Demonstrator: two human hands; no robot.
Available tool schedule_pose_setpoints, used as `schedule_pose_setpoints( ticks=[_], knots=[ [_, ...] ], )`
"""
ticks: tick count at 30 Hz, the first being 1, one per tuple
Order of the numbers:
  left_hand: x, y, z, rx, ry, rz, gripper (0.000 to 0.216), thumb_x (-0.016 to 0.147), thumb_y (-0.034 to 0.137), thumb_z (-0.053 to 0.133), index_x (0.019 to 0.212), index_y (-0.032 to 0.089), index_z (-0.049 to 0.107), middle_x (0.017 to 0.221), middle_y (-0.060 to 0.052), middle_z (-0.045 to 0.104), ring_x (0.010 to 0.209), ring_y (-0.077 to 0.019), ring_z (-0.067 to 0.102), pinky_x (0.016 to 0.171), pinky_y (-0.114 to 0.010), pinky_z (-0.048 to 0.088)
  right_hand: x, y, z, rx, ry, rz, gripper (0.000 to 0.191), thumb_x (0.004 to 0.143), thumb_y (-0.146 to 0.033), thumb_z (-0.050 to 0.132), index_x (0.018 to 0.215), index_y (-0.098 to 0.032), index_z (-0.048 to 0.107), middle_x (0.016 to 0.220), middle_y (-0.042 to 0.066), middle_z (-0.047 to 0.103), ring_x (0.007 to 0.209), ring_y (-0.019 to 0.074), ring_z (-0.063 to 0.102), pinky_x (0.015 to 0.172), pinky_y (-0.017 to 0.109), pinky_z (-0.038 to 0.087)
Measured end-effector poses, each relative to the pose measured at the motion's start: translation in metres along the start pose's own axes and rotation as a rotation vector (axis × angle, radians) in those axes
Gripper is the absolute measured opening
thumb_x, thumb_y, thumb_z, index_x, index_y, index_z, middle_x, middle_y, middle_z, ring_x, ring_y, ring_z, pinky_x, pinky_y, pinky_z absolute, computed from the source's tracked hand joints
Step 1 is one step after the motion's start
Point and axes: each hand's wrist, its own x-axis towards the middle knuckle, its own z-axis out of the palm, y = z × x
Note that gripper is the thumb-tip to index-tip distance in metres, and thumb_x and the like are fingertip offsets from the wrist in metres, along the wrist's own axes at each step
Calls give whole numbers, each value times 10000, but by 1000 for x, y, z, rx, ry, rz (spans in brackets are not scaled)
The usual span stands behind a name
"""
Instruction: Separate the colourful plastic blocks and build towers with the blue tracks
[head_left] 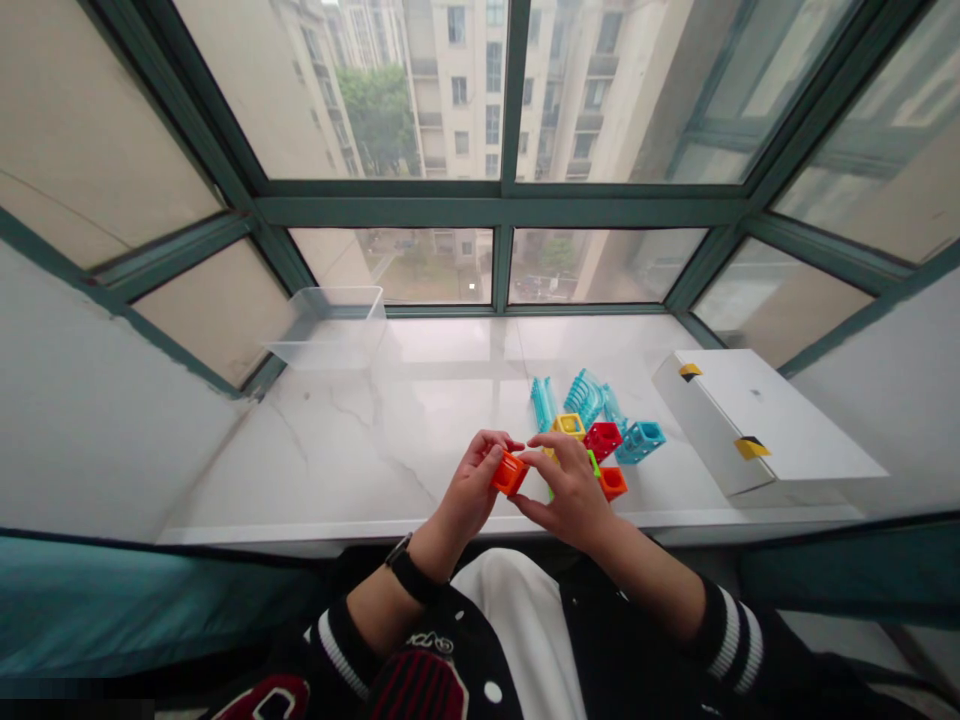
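Note:
An orange hollow building block point(509, 473) is held up over the front edge of the white marble sill. My left hand point(474, 478) grips it between thumb and fingers. Close on its right side, my right hand point(571, 492) has thumb and index finger spread apart; whether a fingertip touches the block I cannot tell. Partly behind my right hand lie a yellow block point(569, 425), a red block point(602, 440), another orange block point(613, 483) and a green piece point(593, 463). A blue block point(640, 442) sits farther right.
Clear blue curved track-like pieces point(585, 396) lie behind the blocks. At the right stands a white box point(780, 420) with yellow-and-black tabs. A transparent plastic bin point(330, 330) is at the back left. Green-framed windows point(495, 211) enclose the marble sill point(352, 440).

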Motion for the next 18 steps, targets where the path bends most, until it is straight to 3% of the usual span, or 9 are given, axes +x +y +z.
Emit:
schedule_pose_setpoints(
  ticks=[3,6,13,18],
  knots=[
    [1,-1,-6,136,7,78,218,920,429,756,959,220,703,1155,-50,631,1099,-189,621,957,-301,517,1,4,-4,41,63,-34,419,861,-248,755,1252,-275,607,1252,107,622,1168,320,595,987,517,506],
    [2,-4,-12,232,-2,76,245,910,409,774,1071,226,742,1142,-64,687,1034,-185,642,921,-305,529,0,11,-10,87,70,-63,452,873,-194,724,1295,-291,592,1241,95,636,1157,298,616,983,495,538],
    [1,-12,-12,162,-54,-19,273,883,375,813,1087,209,744,975,-42,745,887,-156,676,819,-278,547,-5,19,-13,170,52,-87,485,881,-136,695,1324,-303,593,1284,98,613,1172,271,624,997,467,575],
    [-2,-14,-9,166,-119,-75,278,898,384,796,1097,199,736,999,-54,745,883,-156,680,806,-275,556,-2,19,-20,262,37,-116,442,875,-139,699,1279,-295,609,1217,82,651,1115,254,654,959,430,592]
  ],
)
